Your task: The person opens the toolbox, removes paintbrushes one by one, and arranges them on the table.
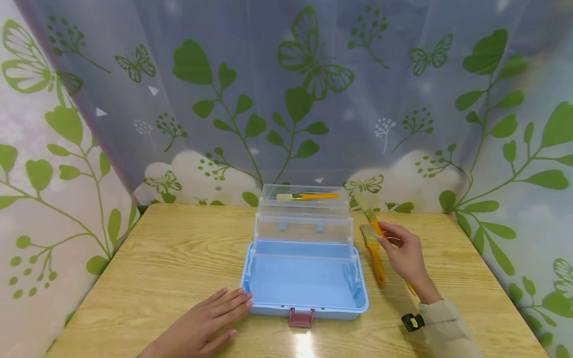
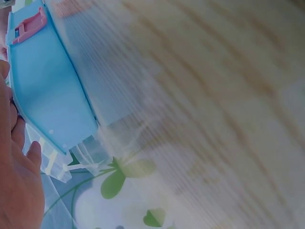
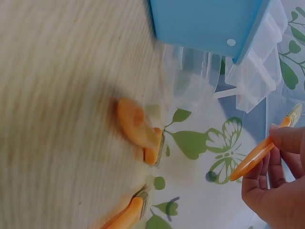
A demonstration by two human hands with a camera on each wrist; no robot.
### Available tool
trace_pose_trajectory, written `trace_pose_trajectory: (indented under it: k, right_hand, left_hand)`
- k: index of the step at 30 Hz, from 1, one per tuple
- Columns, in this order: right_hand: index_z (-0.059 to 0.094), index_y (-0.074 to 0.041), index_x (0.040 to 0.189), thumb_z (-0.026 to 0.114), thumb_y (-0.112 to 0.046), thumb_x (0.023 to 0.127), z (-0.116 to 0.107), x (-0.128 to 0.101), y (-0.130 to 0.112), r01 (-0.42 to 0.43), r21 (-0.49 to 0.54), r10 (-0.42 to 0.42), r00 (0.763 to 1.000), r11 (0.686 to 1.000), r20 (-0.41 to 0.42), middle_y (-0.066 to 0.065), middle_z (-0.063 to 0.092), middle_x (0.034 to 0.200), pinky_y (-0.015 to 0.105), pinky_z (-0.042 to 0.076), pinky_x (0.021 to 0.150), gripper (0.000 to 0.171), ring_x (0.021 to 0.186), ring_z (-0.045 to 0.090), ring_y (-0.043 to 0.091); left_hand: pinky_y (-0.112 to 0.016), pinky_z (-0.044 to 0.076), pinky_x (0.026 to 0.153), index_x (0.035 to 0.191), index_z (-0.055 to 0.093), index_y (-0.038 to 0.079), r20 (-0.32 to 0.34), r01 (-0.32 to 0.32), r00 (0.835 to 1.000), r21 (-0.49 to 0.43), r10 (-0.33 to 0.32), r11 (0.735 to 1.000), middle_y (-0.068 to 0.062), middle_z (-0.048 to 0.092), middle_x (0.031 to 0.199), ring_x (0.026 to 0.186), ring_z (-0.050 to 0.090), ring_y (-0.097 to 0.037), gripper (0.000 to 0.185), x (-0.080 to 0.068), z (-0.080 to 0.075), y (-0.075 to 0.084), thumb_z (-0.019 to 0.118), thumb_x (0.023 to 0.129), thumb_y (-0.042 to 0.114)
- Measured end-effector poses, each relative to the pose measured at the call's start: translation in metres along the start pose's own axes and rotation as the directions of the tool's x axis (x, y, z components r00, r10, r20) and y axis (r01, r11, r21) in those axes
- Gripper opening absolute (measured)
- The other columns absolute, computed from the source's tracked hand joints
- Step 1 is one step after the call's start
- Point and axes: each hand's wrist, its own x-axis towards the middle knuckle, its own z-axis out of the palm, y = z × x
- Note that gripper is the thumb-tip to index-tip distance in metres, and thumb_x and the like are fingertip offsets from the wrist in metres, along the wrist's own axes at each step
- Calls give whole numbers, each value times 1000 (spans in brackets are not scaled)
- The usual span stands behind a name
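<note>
- The right hand (image 1: 405, 256) is hovering just to the right of the open light-blue plastic storage box (image 1: 304, 283), fingers curled and pinching a slim orange-handled paintbrush (image 3: 259, 152); the right wrist view is showing the thumb and fingertips closing round its handle.
- That thin brush is looking light and stiff, with a smooth and probably slippery handle; the middle of the handle, clear of the soft bristles, is seeming the best place to grip.
- A wider orange-handled flat brush (image 1: 375, 256) is lying on the pale wooden table (image 1: 170, 258), right of the box and just beside the right hand.
- Another orange-handled brush (image 1: 309, 197) is resting in the box's raised clear plastic tray (image 1: 304, 204), at the box's far side.
- The left hand (image 1: 203, 325) is lying flat with straight fingers on the table, holding nothing, fingertips at the box's near left corner; whether they are touching it is hard to tell.
</note>
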Motion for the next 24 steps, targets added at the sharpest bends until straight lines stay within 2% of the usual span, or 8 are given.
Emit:
trace_pose_trajectory:
  k: [7,10,14,17,24]
  right_hand:
    - [68,7,126,70,7,92,-6,-7,6,-59,-15,59,998,998,-11,27,69,121,5,50,81,35,93,61,-6]
    - [68,8,126,69,7,92,-10,-13,8,-85,-18,85,996,996,-13,28,69,121,5,51,79,33,92,61,-8]
    - [68,8,126,69,5,93,-15,-19,7,-146,-36,145,989,989,-24,29,68,122,5,51,78,33,91,59,-10]
    - [68,7,126,69,3,94,-20,-24,10,-193,-58,191,981,980,-36,29,67,122,5,51,78,33,90,60,-10]
    - [69,7,124,71,1,93,-35,-31,19,-266,-108,260,963,958,-69,29,68,121,3,50,76,31,86,58,-12]
  left_hand:
    - [-27,6,128,158,37,7,9,6,1000,0,-6,1000,-8,39,163,153,31,-20,57,0,0,-1,51,108,31]
    - [-26,5,127,158,37,8,28,21,999,-14,-21,1000,-6,37,164,153,29,-20,60,-1,0,0,56,106,30]
    - [-25,3,127,158,38,6,21,3,1000,-21,-3,1000,-9,39,163,151,33,-23,65,0,1,0,64,101,25]
    - [-26,4,127,157,39,6,1,-12,1000,-14,12,1000,-11,42,160,150,36,-24,65,0,1,0,64,101,25]
    - [-26,6,127,159,37,10,18,20,1000,-26,-19,999,-5,39,163,153,29,-17,63,0,0,-1,61,103,28]
